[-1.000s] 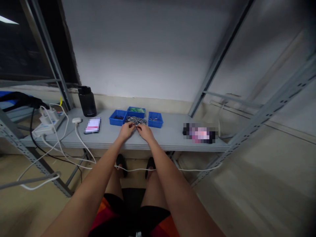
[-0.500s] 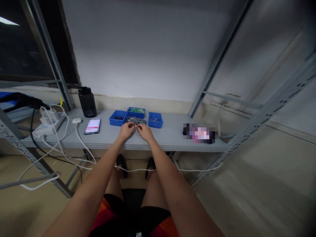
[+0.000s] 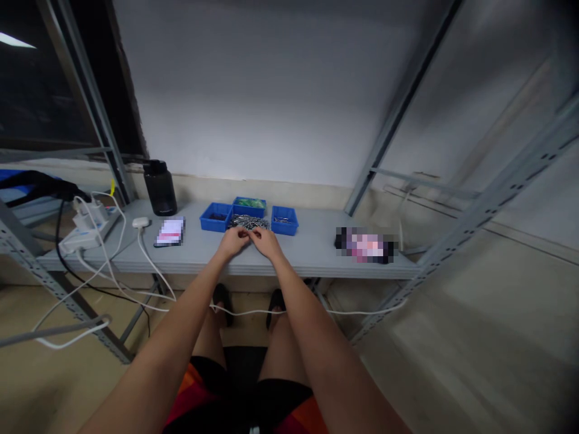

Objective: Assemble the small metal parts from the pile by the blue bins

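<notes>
My left hand (image 3: pixel 234 241) and my right hand (image 3: pixel 264 240) meet fingertip to fingertip just in front of a pile of small metal parts (image 3: pixel 248 222). Fingers of both hands are pinched together; whatever they hold is too small to make out. Left of the pile stands a blue bin (image 3: pixel 216 225) with dark small parts inside. Behind it, another blue bin (image 3: pixel 249 211) holds green and clear material. A third blue bin (image 3: pixel 284 229), to the right, has a few thin metal pieces in it.
On the grey shelf (image 3: pixel 312 253) are a phone (image 3: pixel 170 231), a black bottle (image 3: pixel 161 190) and a white charger (image 3: pixel 140 222) at left. A power strip (image 3: pixel 90 232) with tangled cables sits further left. A blurred-out object (image 3: pixel 366 245) lies at right, near the metal uprights.
My hands have drawn slightly closer together, and their fingertips now touch or nearly touch. The bins and pile look the same.
</notes>
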{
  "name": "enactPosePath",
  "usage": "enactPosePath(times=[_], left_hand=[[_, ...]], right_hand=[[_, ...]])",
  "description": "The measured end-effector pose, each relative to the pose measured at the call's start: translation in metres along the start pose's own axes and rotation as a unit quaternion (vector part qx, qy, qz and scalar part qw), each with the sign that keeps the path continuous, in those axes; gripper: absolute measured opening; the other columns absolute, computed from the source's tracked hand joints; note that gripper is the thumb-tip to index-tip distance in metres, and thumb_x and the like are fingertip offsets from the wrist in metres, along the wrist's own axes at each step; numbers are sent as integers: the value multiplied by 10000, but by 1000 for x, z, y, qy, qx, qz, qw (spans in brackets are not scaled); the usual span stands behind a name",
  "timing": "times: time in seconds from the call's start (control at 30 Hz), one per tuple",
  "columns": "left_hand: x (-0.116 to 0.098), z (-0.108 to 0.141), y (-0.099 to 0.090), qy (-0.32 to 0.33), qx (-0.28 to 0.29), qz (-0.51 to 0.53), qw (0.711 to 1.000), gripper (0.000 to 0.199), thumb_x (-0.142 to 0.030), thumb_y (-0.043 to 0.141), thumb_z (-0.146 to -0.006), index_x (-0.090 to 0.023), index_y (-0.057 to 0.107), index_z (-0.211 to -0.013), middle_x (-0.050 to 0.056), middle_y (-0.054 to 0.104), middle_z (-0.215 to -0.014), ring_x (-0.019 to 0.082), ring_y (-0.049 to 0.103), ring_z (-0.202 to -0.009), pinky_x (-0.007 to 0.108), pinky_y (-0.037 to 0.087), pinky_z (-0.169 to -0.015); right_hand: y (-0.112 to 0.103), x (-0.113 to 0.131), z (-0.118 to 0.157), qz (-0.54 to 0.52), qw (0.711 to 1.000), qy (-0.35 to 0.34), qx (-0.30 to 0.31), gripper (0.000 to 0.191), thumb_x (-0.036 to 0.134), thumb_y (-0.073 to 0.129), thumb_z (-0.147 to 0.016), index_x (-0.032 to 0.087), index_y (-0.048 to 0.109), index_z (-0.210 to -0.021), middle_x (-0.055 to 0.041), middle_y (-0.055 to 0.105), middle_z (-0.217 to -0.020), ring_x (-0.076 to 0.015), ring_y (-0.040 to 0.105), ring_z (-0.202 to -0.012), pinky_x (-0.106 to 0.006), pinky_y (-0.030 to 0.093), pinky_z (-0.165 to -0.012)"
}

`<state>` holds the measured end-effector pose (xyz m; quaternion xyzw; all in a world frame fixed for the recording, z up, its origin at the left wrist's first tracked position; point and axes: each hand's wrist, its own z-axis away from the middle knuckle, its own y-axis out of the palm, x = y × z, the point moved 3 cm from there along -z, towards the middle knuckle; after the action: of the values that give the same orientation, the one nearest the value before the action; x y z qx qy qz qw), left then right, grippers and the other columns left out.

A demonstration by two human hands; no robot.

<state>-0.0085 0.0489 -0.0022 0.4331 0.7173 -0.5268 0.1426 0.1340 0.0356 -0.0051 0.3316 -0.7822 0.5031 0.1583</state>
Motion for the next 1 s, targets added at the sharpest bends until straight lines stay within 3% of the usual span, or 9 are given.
enactPosePath(times=[0.23, 0.53, 0.77, 0.9, 1.0], left_hand=[[2, -2, 2, 3, 7, 0, 1000, 178, -168, 632, -745, -143, 753, -873, 80, 751, -869, 190, 649, -810, 270, 487, -748], [7, -3, 3, 2, 2, -12, 1000, 184, -215, 624, -743, -135, 741, -861, 65, 730, -820, 176, 626, -758, 266, 470, -728], [0, -1, -1, 1, -8, -18, 1000, 198, -242, 584, -793, -121, 731, -848, 75, 728, -839, 180, 625, -775, 266, 469, -742], [0, -1, 2, 9, 11, -38, 999, 167, -201, 593, -746, -139, 727, -824, 57, 714, -798, 177, 610, -738, 267, 462, -720], [0, -1, 5, 23, 37, -58, 997, 133, -208, 605, -727, -155, 717, -775, 40, 695, -747, 171, 590, -699, 268, 453, -701]], right_hand=[[-1, -1, 1, -30, 999, 12, 3, 194, 360, 612, -890, 203, 727, -890, -59, 739, -891, -181, 662, -846, -281, 485, -790], [-1, -2, 0, -35, 999, 20, 1, 140, 219, 583, -872, 204, 721, -893, -55, 743, -906, -185, 667, -863, -290, 495, -815], [2, -6, -2, -42, 999, 20, -5, 197, 180, 567, -869, 213, 700, -1010, -58, 738, -988, -191, 668, -918, -317, 499, -872], [2, -6, -2, -46, 999, 18, -21, 262, 203, 554, -884, 233, 666, -1119, -47, 730, -984, -189, 667, -899, -323, 506, -866], [1, -4, -2, -51, 999, 0, -15, 239, 195, 541, -888, 225, 678, -1082, -49, 731, -972, -183, 664, -885, -310, 504, -855]])
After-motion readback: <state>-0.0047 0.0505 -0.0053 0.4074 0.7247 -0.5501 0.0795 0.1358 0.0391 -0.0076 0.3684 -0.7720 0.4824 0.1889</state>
